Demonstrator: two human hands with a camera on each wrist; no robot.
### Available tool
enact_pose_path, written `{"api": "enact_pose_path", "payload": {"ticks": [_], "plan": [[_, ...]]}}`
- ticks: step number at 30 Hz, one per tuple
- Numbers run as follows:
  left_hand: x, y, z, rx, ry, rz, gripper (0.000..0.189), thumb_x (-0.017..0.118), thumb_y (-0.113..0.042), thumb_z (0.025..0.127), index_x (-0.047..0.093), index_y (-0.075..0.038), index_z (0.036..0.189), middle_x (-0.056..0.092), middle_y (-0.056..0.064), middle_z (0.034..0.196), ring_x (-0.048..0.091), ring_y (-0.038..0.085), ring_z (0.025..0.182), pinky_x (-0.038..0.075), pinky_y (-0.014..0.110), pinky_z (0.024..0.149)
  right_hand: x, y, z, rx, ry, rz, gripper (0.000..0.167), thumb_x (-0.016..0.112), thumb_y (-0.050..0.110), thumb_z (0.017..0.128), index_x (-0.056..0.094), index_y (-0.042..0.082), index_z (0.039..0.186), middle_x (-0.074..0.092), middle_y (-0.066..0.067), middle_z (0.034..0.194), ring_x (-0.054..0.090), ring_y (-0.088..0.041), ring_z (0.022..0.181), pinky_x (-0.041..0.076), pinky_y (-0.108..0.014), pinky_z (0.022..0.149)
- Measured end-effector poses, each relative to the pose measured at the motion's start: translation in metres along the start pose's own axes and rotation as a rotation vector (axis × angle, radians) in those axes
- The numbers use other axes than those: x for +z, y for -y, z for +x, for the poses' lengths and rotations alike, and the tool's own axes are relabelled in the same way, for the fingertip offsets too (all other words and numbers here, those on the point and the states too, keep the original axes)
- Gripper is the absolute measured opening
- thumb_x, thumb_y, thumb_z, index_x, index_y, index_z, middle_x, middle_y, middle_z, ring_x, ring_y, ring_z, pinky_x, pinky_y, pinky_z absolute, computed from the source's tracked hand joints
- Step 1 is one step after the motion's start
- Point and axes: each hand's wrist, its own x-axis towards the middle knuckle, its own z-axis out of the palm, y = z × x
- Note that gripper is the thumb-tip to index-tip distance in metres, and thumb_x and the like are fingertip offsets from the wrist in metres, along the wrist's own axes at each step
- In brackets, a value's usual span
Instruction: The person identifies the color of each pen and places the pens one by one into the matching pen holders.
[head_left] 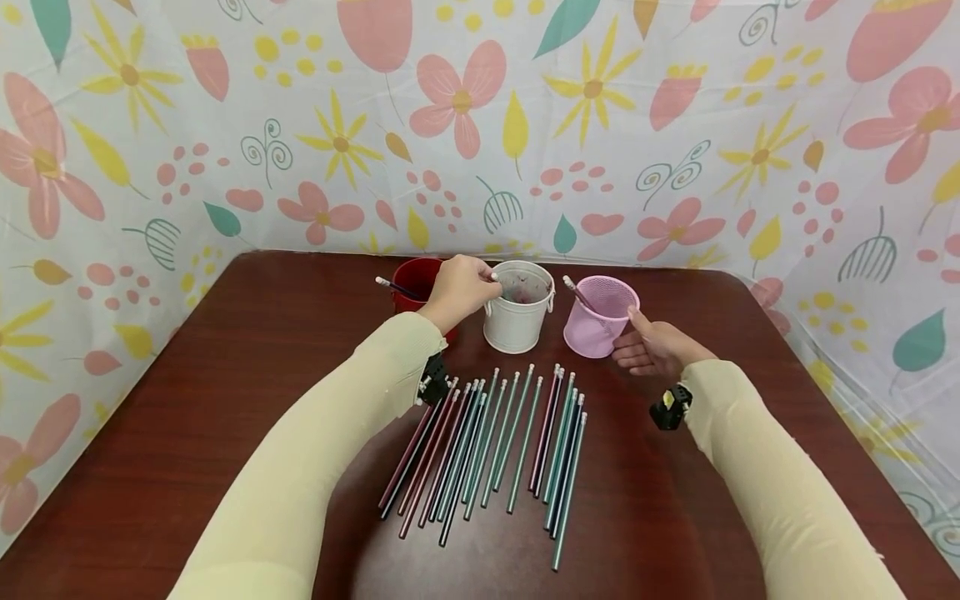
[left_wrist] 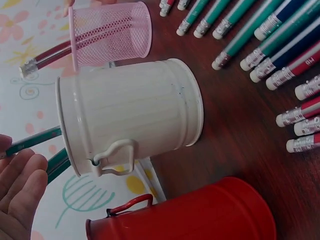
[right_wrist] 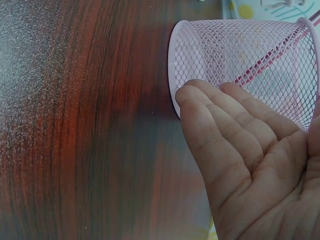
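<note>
My left hand (head_left: pixel 463 287) pinches a green pencil (left_wrist: pixel 34 140) near its eraser end, and the pencil's lower part runs into the white bucket (head_left: pixel 516 321). A second green pencil (left_wrist: pixel 58 166) sticks out of that bucket close to the fingers. On the other side, my right hand (head_left: pixel 656 346) rests against the pink mesh cup (head_left: pixel 600 329), thumb up at the rim and relaxed fingers (right_wrist: pixel 200 112) along its side. One red pencil (head_left: pixel 577 293) leans inside this cup. Behind my left wrist stands a red bucket (left_wrist: pixel 200 215), partly hidden, with a dark pencil (head_left: pixel 397 287) in it.
Several green, red and dark blue pencils (head_left: pixel 487 442) lie spread on the brown table (head_left: pixel 225 400), erasers toward the containers. A flowered cloth (head_left: pixel 480 125) hangs behind the table and along its sides.
</note>
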Motion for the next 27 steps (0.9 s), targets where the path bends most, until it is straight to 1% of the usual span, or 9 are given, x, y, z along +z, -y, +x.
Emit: {"api": "enact_pose_path", "payload": {"ticks": [6, 9, 12, 14, 16, 19, 21, 24, 27], "plan": [[-0.005, 0.006, -0.002, -0.039, 0.072, 0.042, 0.016, 0.064, -0.015, 0.087, 0.076, -0.004, 0.084, 0.071, 0.006, 0.080, 0.053, 0.014, 0.068, 0.042, 0.022, 0.059, 0.001, 0.001, 0.000, 0.003, -0.003, 0.002, 0.091, 0.007, 0.058, 0.098, 0.027, -0.021, 0.138, 0.054, -0.028, 0.129, 0.064, -0.012, 0.092, 0.051, -0.034, 0.085], [-0.007, 0.015, -0.004, -0.057, 0.129, 0.082, 0.016, 0.064, -0.015, 0.086, 0.076, -0.005, 0.082, 0.071, 0.005, 0.073, 0.060, 0.013, 0.066, 0.047, 0.024, 0.064, 0.001, 0.003, 0.001, 0.001, -0.002, 0.000, 0.091, 0.007, 0.058, 0.097, 0.027, -0.021, 0.138, 0.058, -0.025, 0.126, 0.064, -0.012, 0.092, 0.051, -0.033, 0.085], [-0.005, 0.029, -0.009, -0.077, 0.252, 0.162, 0.018, 0.064, -0.013, 0.085, 0.073, -0.004, 0.072, 0.064, 0.003, 0.058, 0.061, 0.014, 0.057, 0.047, 0.025, 0.059, 0.002, 0.004, 0.001, 0.002, -0.003, -0.004, 0.091, 0.007, 0.058, 0.097, 0.027, -0.021, 0.138, 0.056, -0.026, 0.127, 0.064, -0.013, 0.093, 0.051, -0.033, 0.085], [-0.002, 0.039, -0.015, -0.100, 0.359, 0.206, 0.017, 0.065, -0.010, 0.083, 0.072, -0.002, 0.070, 0.059, 0.003, 0.054, 0.057, 0.015, 0.051, 0.045, 0.025, 0.053, 0.001, 0.004, 0.001, 0.007, -0.005, 0.004, 0.091, 0.007, 0.058, 0.097, 0.027, -0.021, 0.138, 0.055, -0.028, 0.127, 0.064, -0.014, 0.093, 0.051, -0.033, 0.085], [0.002, 0.047, -0.022, -0.137, 0.468, 0.226, 0.015, 0.067, -0.008, 0.083, 0.070, 0.000, 0.071, 0.058, 0.006, 0.055, 0.054, 0.017, 0.049, 0.044, 0.025, 0.049, 0.000, 0.003, 0.000, 0.007, -0.005, 0.010, 0.091, 0.007, 0.057, 0.097, 0.026, -0.021, 0.138, 0.055, -0.028, 0.127, 0.065, -0.014, 0.092, 0.051, -0.034, 0.086], [0.007, 0.054, -0.032, -0.186, 0.566, 0.229, 0.011, 0.071, -0.009, 0.083, 0.069, 0.001, 0.080, 0.062, 0.010, 0.063, 0.055, 0.018, 0.050, 0.048, 0.026, 0.049, 0.000, 0.002, -0.001, 0.011, -0.005, 0.017, 0.091, 0.007, 0.058, 0.097, 0.027, -0.021, 0.138, 0.061, -0.024, 0.121, 0.065, -0.014, 0.091, 0.051, -0.035, 0.085], [0.010, 0.057, -0.038, -0.200, 0.598, 0.235, 0.012, 0.073, -0.009, 0.083, 0.067, 0.001, 0.084, 0.064, 0.012, 0.069, 0.056, 0.020, 0.052, 0.050, 0.028, 0.051, 0.000, 0.002, -0.001, 0.012, -0.003, 0.019, 0.091, 0.007, 0.058, 0.097, 0.027, -0.021, 0.138, 0.064, -0.019, 0.116, 0.065, -0.013, 0.090, 0.051, -0.034, 0.085], [0.014, 0.059, -0.043, -0.210, 0.616, 0.256, 0.013, 0.073, -0.009, 0.082, 0.065, 0.000, 0.087, 0.064, 0.013, 0.072, 0.057, 0.020, 0.054, 0.050, 0.029, 0.052, 0.000, 0.001, -0.002, 0.014, -0.002, 0.027, 0.091, 0.007, 0.058, 0.097, 0.027, -0.021, 0.138, 0.066, -0.015, 0.112, 0.065, -0.012, 0.089, 0.051, -0.034, 0.084], [0.018, 0.065, -0.046, -0.232, 0.630, 0.276, 0.009, 0.073, -0.005, 0.081, 0.064, -0.001, 0.080, 0.059, 0.010, 0.066, 0.054, 0.019, 0.052, 0.046, 0.028, 0.051, 0.001, 0.001, -0.001, 0.006, 0.003, 0.025, 0.091, 0.007, 0.058, 0.097, 0.026, -0.022, 0.137, 0.063, -0.021, 0.117, 0.065, -0.013, 0.089, 0.051, -0.034, 0.084]]}}
